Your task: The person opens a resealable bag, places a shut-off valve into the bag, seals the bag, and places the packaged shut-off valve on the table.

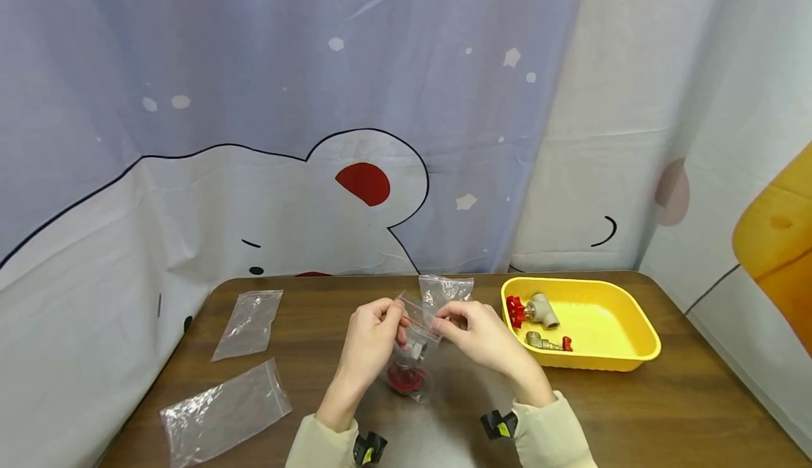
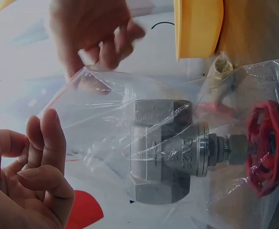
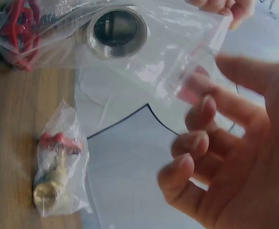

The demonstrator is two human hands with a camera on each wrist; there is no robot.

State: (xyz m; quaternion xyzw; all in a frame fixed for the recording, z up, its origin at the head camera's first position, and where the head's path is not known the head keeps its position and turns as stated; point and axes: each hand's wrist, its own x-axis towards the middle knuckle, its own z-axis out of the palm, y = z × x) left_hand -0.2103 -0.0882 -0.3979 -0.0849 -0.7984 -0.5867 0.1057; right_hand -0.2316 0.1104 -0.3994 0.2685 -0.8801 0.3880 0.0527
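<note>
A clear zip bag (image 1: pixel 420 318) hangs between both hands, its zip strip uppermost. Inside it is a steel valve (image 2: pixel 161 155) with a red handwheel (image 2: pixel 268 148), lowest in the bag. My left hand (image 1: pixel 371 337) pinches one end of the bag's mouth between thumb and fingers. At the opposite end, my right hand (image 1: pixel 482 334) pinches the bag's edge with thumb and index finger; its other fingers are loosely bent. Behind the held bag, a brass valve with a red handle (image 3: pixel 58 174) sits in a smaller clear bag (image 1: pixel 447 289).
Two flat clear zip bags, a smaller one (image 1: pixel 247 323) and a larger one (image 1: pixel 225 411), lie at the table's left. On the right stands a yellow tray (image 1: pixel 609 362) holding a grey valve with a red handwheel (image 1: pixel 541 310) and a small brass valve (image 1: pixel 542 342). A printed curtain (image 1: pixel 285 66) hangs behind.
</note>
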